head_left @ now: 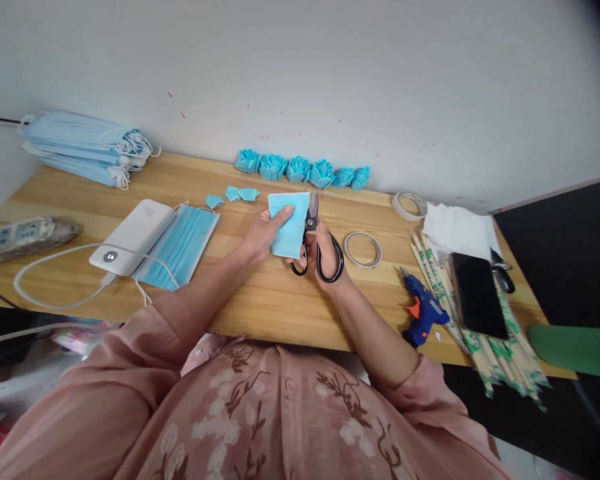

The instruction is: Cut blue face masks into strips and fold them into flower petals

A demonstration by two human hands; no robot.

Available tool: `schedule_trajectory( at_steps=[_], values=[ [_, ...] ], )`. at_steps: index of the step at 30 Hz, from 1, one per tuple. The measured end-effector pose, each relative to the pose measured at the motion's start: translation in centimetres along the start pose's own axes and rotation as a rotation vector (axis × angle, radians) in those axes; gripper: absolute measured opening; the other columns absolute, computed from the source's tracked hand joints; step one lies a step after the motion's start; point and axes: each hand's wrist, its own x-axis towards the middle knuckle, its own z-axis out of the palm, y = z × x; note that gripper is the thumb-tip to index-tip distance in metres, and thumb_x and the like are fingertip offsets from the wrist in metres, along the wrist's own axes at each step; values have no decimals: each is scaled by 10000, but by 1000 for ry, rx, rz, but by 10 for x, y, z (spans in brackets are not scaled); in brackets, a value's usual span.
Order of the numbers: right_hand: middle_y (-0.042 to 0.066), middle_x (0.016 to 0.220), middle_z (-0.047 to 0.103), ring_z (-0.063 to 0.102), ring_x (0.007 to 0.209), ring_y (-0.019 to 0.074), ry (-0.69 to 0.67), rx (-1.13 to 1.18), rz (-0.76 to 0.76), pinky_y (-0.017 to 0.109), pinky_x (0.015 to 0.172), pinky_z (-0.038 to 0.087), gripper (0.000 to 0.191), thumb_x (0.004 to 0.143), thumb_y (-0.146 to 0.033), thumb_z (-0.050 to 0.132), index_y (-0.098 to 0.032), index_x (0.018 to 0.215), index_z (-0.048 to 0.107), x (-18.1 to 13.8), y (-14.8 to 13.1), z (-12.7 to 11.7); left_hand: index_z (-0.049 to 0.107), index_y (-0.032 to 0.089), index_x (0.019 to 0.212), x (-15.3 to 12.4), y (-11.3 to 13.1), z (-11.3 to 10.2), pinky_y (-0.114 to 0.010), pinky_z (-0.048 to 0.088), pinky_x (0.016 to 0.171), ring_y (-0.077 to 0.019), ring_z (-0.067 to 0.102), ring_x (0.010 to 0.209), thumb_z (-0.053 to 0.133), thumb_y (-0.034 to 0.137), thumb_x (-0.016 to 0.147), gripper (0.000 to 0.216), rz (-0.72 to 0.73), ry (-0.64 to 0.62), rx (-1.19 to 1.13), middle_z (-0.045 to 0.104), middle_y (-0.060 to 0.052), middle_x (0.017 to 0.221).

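Near the middle of the wooden table, my left hand (266, 233) is closed on a folded rectangle of light blue fabric (290, 230), thumb on its face. Black-handled scissors (331, 263) are in my right hand (325, 243), fingers through the loops. Their blades point away from me, slightly apart, alongside the fabric's right edge; I cannot tell whether they touch it. Beyond my left hand lie a few small cut blue pieces (243, 194). A row of blue fabric flowers (298, 169) stands along the wall.
At left are stacked face masks (87, 147), a white power bank (133, 237) with a cable, a loose mask (183, 243) and a power strip (25, 237). At right lie tape rolls (363, 250), a blue glue gun (425, 310), wrapped chopsticks (503, 363), a phone (479, 295) and white tissue (457, 227).
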Motion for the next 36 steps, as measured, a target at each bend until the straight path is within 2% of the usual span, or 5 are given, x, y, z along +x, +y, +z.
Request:
schedule_trajectory(
  at_steps=[8, 21, 26, 32, 36],
  values=[
    [-107, 526, 512, 423, 351, 71, 75, 2, -51, 215, 407, 454, 521, 890, -651, 619, -219, 1178, 570, -2, 3, 1, 601, 156, 945, -1, 1, -1, -317, 567, 423, -219, 671, 446, 730, 569, 811, 453, -6, -29, -32, 730, -60, 614],
    [-101, 497, 475, 384, 346, 69, 91, -80, -60, 226, 410, 444, 454, 881, -678, 614, -230, 938, 567, -3, -2, 1, 625, 171, 871, 4, -5, -5, -295, 577, 483, -186, 676, 507, 757, 503, 807, 363, -7, 37, -56, 741, -51, 657],
    [-105, 503, 421, 377, 375, 88, 143, -75, -95, 260, 460, 464, 590, 823, -737, 626, -221, 1111, 622, 0, -7, 0, 641, 169, 897, 8, 4, -4, -266, 588, 564, -170, 697, 614, 752, 398, 827, 264, 20, 219, -80, 741, -36, 723],
    [-44, 671, 459, 461, 523, 119, 168, -60, -149, 324, 625, 543, 719, 820, -870, 408, -263, 1142, 618, 8, -33, -17, 647, 191, 975, 20, 11, -17, -337, 611, 867, -210, 734, 983, 725, 327, 859, 195, 173, 421, -169, 757, -47, 977],
    [-14, 747, 496, 506, 602, 147, 194, -348, -150, 322, 613, 504, 652, 906, -789, 357, -257, 1214, 574, 7, -43, -35, 646, 205, 982, 22, 13, -23, -359, 591, 950, -205, 702, 1111, 669, 293, 908, 117, 214, 461, -172, 744, -33, 1038]
  ],
)
